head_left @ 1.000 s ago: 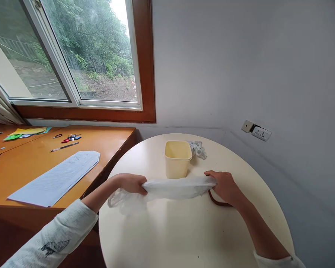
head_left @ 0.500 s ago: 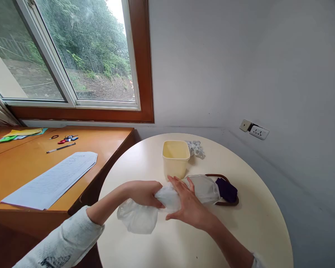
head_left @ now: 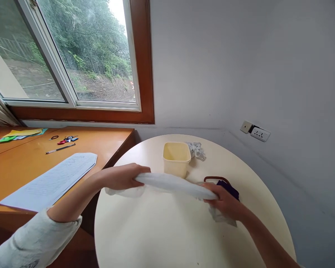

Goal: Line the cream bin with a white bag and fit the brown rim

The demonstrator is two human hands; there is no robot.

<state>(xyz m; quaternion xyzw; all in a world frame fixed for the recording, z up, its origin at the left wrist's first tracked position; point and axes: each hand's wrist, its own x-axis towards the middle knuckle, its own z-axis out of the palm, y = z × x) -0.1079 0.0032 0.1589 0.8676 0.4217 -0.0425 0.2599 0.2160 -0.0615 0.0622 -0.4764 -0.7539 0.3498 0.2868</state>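
Observation:
A translucent white plastic bag (head_left: 173,184) is stretched into a narrow strip above the round table. At its left end, my left hand (head_left: 128,176) is closed around it, and a loose part hangs below that hand. My right hand (head_left: 222,199) grips the other end, with more loose plastic drooping beneath. Just behind the strip stands a pale yellow square bin (head_left: 176,167), its lower part partly covered. A dark purple folded cloth (head_left: 229,189) and a brown loop-shaped handle (head_left: 216,179) lie beyond my right hand, which hides part of them.
Crumpled whitish plastic (head_left: 197,152) sits behind the bin on the round cream table (head_left: 156,234). To the left, a wooden desk (head_left: 111,139) carries papers (head_left: 56,180), a pen (head_left: 60,148) and a bunch of keys (head_left: 68,139). Wall sockets (head_left: 260,134) are at the right.
My hands have moved apart, left hand leftward and right hand rightward, pulling the bunched bag into a long taut strip. The right hand, spread before, is now closed on the bag.

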